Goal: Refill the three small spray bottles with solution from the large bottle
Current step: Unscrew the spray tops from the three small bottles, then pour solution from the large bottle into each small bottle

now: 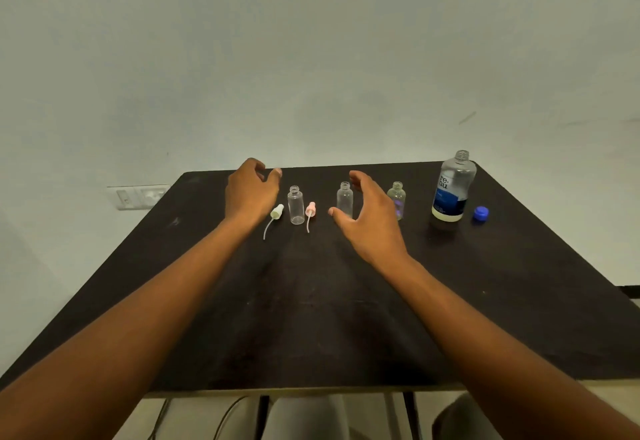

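Though uncapped, the large bottle (453, 187) stands upright, blue-labelled.

The light is dim and even, with a greenish-grey cast on the wall (311, 58). The dark surface (311, 301) takes a faint sheen near its middle and shows no hard shadows; only a soft dark patch sits at the foot of the large bottle (452, 190). The clear small bottles (296, 204) catch weak highlights and are hard to make out against the surface. Detail is soft throughout, and the hands (251, 193) look slightly smeared. Wide-angle distortion splays the surface's edges and stretches the forearms toward the lower corners.
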A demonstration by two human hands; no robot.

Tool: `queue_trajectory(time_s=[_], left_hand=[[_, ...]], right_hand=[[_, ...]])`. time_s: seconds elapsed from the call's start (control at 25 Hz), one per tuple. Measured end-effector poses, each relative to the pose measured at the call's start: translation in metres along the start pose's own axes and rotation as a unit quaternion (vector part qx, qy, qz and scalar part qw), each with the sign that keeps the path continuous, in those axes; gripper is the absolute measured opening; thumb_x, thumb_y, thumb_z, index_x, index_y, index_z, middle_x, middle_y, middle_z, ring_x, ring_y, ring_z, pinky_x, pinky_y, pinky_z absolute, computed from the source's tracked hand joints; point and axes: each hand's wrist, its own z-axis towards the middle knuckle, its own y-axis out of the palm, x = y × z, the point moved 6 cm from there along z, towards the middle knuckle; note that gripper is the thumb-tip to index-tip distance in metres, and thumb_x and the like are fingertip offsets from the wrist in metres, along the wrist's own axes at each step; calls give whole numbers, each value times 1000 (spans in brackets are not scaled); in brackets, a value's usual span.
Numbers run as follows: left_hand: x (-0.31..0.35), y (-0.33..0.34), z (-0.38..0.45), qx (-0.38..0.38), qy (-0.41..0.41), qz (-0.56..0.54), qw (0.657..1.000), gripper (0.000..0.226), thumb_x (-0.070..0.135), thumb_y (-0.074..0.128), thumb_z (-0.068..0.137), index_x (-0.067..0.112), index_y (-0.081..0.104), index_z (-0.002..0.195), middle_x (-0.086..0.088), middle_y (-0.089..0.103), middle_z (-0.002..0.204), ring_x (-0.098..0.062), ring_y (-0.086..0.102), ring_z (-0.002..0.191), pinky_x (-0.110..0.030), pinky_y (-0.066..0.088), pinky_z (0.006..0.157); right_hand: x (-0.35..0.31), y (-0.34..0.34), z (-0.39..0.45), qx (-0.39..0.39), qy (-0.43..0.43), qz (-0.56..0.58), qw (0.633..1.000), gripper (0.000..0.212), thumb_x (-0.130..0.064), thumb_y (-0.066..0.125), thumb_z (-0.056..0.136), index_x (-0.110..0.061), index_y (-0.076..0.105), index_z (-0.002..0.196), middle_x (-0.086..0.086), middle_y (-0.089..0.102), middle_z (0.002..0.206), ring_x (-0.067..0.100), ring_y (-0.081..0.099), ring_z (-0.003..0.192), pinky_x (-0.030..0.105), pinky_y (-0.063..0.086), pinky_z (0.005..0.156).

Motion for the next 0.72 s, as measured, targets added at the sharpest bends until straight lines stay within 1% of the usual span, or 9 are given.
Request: queue_trajectory(time_s=[0.08, 0.16, 0.24, 0.32, 0.4, 0.48, 0.56, 0.68, 0.72], left_hand=[[26, 5, -18, -5, 29, -16, 999, 41, 45, 60, 96, 17, 60, 126, 3, 66, 106, -17, 64, 95, -33, 50, 84], [52, 16, -36, -19, 69, -35, 997, 41, 46, 61, 95, 19, 61, 125, 3, 67, 106, -16, 65, 96, -36, 54, 87], [73, 35, -51, -43, 100, -50, 993, 41, 47, 62, 93, 20, 62, 123, 3, 68, 108, -16, 66, 99, -38, 56, 90], [90, 56, -63, -65, 120, -64, 989, 41, 47, 65, 91, 21, 63, 123, 3, 68, 109, -16, 66, 99, -40, 57, 91], [105, 78, -73, -85, 139, -74, 984, 40, 42, 68, 91, 19, 63, 123, 2, 68, 112, -16, 66, 100, -39, 56, 92], [114, 103, -79, -113, 149, -82, 979, 41, 37, 71, 92, 17, 63, 126, 0, 68, 116, -17, 65, 104, -36, 55, 93], [119, 128, -82, -136, 150, -83, 976, 45, 36, 72, 91, 17, 60, 130, 0, 66, 121, -16, 64, 110, -35, 55, 96], [118, 162, -79, -160, 134, -73, 975, 60, 36, 74, 89, 17, 52, 142, -2, 62, 135, -17, 59, 124, -40, 52, 105], [117, 174, -77, -169, 124, -71, 975, 66, 35, 75, 88, 17, 49, 145, -4, 59, 141, -19, 56, 130, -41, 50, 108]], right_hand=[[3, -25, -10, 9, 10, -10, 1000, 76, -33, 78, 87, -19, 41, 151, -1, 50, 151, 12, 50, 134, 35, 45, 112], [7, -46, -17, 14, 22, -34, 999, 76, -35, 76, 88, -20, 39, 152, 0, 48, 152, 10, 50, 132, 32, 44, 110], [13, -67, -22, 25, 35, -47, 998, 78, -39, 76, 89, -20, 37, 154, 0, 45, 155, 15, 48, 137, 31, 42, 111], [21, -83, -24, 28, 50, -55, 997, 81, -42, 75, 89, -20, 34, 156, 0, 43, 157, 16, 46, 140, 23, 36, 106], [34, -98, -25, 33, 64, -57, 996, 83, -40, 75, 88, -19, 33, 156, 0, 40, 159, 16, 43, 143, 24, 35, 107], [49, -110, -21, 50, 71, -66, 994, 82, -39, 76, 87, -19, 35, 155, 1, 42, 158, 19, 42, 144, 33, 39, 114], [66, -122, -15, 68, 81, -59, 993, 81, -38, 79, 86, -19, 37, 152, 1, 46, 154, 20, 46, 141, 38, 45, 112], [90, -134, -2, 89, 101, -43, 990, 81, -35, 81, 84, -20, 37, 151, 1, 47, 152, 18, 47, 138, 29, 43, 107], [98, -138, 4, 101, 103, -46, 988, 84, -36, 82, 83, -20, 36, 151, 0, 46, 152, 18, 47, 138, 29, 43, 107]])
